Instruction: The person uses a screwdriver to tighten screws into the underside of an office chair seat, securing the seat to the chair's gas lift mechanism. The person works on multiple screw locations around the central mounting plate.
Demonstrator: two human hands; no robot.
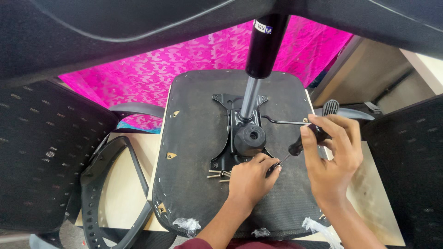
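An upturned black chair seat [194,138] lies on a table with a black metal mechanism plate [233,133] bolted to its underside. A gas-lift cylinder [258,55] rises from the plate toward me. My right hand [330,154] grips a black-handled screwdriver [304,143], its tip pointing down-left at the plate's near corner. My left hand [251,177] rests on the seat with its fingertips pinched at the screwdriver tip, seemingly steadying a screw there. Several loose screws [219,174] lie just left of that hand.
Black mesh chair backs [46,147] stand at left and right. A curved black armrest frame [108,189] lies on the pale tabletop [129,184] at left. A pink patterned cloth [184,60] hangs behind. Another black chair part [138,23] looms overhead.
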